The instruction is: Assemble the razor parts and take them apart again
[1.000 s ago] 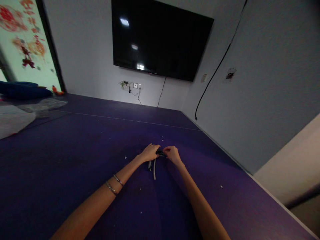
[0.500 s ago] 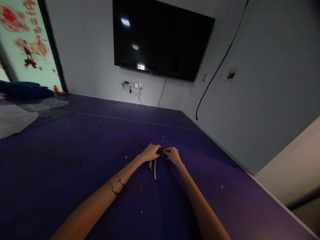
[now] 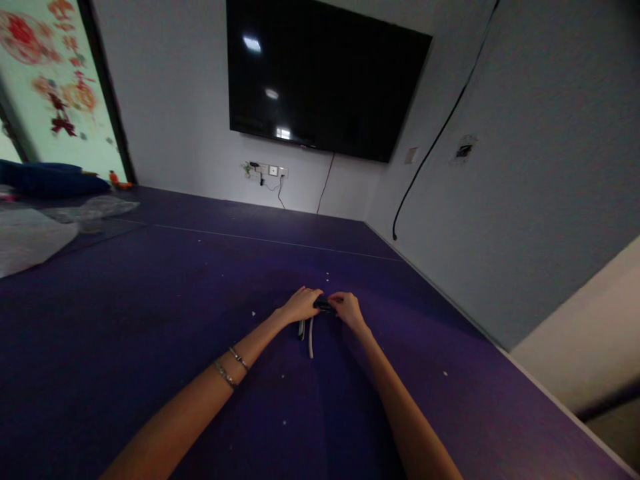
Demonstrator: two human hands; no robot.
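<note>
The left hand (image 3: 303,305), palm down with its fingers curled over, grips the left end of a small, black, oblong object (image 3: 324,304); the right hand (image 3: 346,309) has thumb and fingertips pinched together on the object's right end, so that the object lies between the two hands, just above a broad, flat, purple surface (image 3: 175,347) (too small and dark for its make to be told). Below the left hand a short, slim, grey-and-black piece (image 3: 301,329) sticks out towards the person; just to its right runs a thin, pale, slightly curved strip (image 3: 311,338); whether either joins the black object cannot be told. Two silvery metal bracelets (image 3: 226,375) circle the left forearm; tiny white scraps (image 3: 253,313) dot the surface around the hands. Well beyond, a large, black, flat-screen television (image 3: 330,80) hangs on the grey wall (image 3: 170,100); a long black cable (image 3: 435,141) droops down the right-hand wall; crumpled, clear plastic sheeting (image 3: 93,209) lies at the far left.
</note>
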